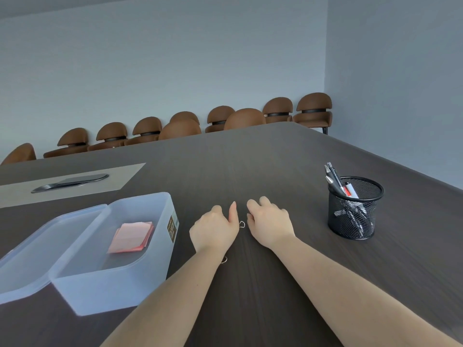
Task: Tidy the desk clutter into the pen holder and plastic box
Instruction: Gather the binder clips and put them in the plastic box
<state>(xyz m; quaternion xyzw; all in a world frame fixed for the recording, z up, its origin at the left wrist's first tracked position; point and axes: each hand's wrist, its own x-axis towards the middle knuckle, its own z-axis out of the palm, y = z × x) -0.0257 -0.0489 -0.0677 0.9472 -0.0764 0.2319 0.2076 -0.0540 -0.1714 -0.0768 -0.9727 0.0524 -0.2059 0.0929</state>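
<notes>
1. A small wire clip (242, 224) lies on the desk (275, 159) between both hands, touching neither clearly.
2. The left hand (215, 229) and right hand (270, 222) rest curled, apparently empty.
3. The plastic box (160, 249) sits left, nearer the left hand.

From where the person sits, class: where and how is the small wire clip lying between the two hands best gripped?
Pinch the wire clip across its exposed rounded loop, coming from above with fingertips: it lies flat on the table and looks thin. The left hand seems nearest, and the plastic box is on that side.
</notes>
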